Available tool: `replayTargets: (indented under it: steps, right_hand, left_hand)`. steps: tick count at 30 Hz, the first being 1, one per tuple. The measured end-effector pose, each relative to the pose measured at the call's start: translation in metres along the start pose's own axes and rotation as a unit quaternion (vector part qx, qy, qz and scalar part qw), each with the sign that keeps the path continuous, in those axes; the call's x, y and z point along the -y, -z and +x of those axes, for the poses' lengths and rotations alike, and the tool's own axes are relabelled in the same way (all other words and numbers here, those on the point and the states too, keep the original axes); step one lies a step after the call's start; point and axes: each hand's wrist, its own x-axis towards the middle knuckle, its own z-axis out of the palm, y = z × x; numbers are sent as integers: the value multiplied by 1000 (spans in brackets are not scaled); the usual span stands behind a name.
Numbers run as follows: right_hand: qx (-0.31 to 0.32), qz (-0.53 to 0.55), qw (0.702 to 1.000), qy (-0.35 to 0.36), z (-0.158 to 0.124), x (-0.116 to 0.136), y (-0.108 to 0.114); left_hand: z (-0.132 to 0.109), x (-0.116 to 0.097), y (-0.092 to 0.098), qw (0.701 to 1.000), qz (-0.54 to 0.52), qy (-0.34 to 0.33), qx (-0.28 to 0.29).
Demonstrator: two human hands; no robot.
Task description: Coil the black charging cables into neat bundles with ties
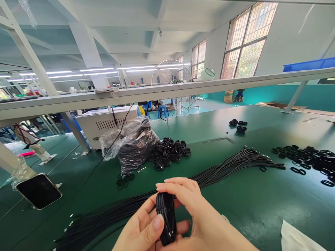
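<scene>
Black cable coil [166,219] held tight, lower centre

Coil's pinched betw. thumb of left hand [142,232] and fingers of right hand [191,205], grip pressed firmly on it. Looks light, springy, maybe a bit slick; best held round the wrapped middle. Loose cable bundle [230,170] lies across green tabletop [264,212], black rings [306,160] at right.

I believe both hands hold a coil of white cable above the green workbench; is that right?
No: the head view shows the coil of cable is black, not white; the left hand and right hand hold it above the green workbench.
</scene>
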Motion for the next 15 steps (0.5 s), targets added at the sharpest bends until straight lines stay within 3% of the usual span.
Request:
replayTargets:
  steps: [5, 9, 11, 15]
  right_hand:
    - [-23, -9, 999, 31, 0, 2, -3]
    - [-53, -102, 984, 134, 3, -3, -5]
    - [-38, -144, 973, 175, 4, -7, -3]
    - [-3, -108, 986, 126, 1, -9, 3]
  left_hand:
    - [0, 2, -1, 1000, 4, -25, 12]
    - [0, 1, 1, 999, 15, -24, -19]
    - [0, 0, 2, 999, 9, -29, -33]
    - [-5, -5, 2, 999, -34, -6, -4]
